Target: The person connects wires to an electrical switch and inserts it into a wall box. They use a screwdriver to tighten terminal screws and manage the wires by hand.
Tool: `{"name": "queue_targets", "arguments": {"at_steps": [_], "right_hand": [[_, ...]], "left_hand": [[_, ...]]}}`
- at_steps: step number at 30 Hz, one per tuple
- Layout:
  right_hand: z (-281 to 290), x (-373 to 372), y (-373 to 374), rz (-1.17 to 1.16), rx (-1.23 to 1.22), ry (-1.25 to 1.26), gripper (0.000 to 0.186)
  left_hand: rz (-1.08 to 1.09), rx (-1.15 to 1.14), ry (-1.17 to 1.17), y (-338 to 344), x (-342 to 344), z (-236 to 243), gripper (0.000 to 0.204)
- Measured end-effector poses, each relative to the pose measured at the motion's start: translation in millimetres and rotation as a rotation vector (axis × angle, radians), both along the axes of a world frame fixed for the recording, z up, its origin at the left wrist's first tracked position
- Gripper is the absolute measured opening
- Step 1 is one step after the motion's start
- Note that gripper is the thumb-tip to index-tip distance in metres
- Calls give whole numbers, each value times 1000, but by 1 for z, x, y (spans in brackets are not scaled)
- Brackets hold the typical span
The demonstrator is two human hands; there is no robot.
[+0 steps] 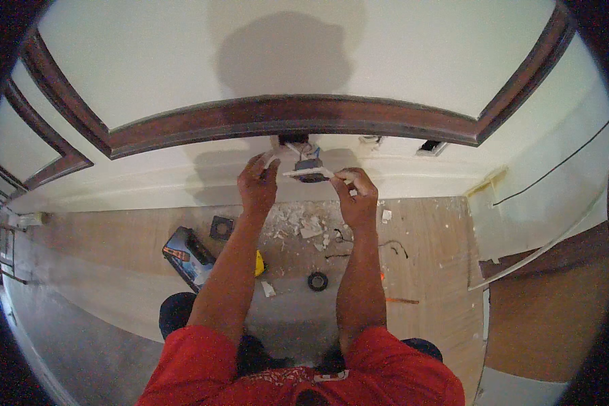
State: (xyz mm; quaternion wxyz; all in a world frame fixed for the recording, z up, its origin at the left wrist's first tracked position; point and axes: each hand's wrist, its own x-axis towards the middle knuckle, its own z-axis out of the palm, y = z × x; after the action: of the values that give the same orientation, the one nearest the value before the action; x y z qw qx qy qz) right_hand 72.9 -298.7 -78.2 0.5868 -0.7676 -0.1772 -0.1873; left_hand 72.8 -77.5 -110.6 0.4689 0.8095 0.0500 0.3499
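Note:
Both my arms reach forward to the low part of the wall. Between thumb and fingers, my right hand (356, 195) pinches the right edge of a white wall socket plate (307, 174) with a dark body behind it. Thin wires run from this plate up to a dark wall opening (293, 139). Left of the plate, my left hand (257, 184) is closed on a small whitish piece (271, 160), whose kind I cannot make out. It looks apart from the plate.
Another wall opening (429, 147) lies to the right. Below me, white debris (304, 227) and loose black wires (386, 245) litter the wood floor, with a black tape roll (317, 281), a blue-and-black box (188, 256) and a dark square part (221, 228). A brown board (541, 318) stands right.

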Motion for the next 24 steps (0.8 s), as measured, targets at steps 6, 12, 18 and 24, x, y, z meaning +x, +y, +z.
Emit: {"name": "queue_targets", "arguments": {"at_steps": [6, 12, 18, 24], "right_hand": [[-16, -2, 1, -14, -64, -74, 15], [-37, 6, 5, -40, 84, -71, 12], [-44, 8, 11, -93, 113, 9, 13], [-40, 7, 31, -87, 132, -47, 16]], "left_hand": [[-112, 510, -62, -1, 16, 7, 24], [-218, 480, -126, -4, 28, -2, 23], [-250, 754, -60, 13, 46, -4, 26], [-203, 1010, 51, 27, 42, 7, 40]]}}
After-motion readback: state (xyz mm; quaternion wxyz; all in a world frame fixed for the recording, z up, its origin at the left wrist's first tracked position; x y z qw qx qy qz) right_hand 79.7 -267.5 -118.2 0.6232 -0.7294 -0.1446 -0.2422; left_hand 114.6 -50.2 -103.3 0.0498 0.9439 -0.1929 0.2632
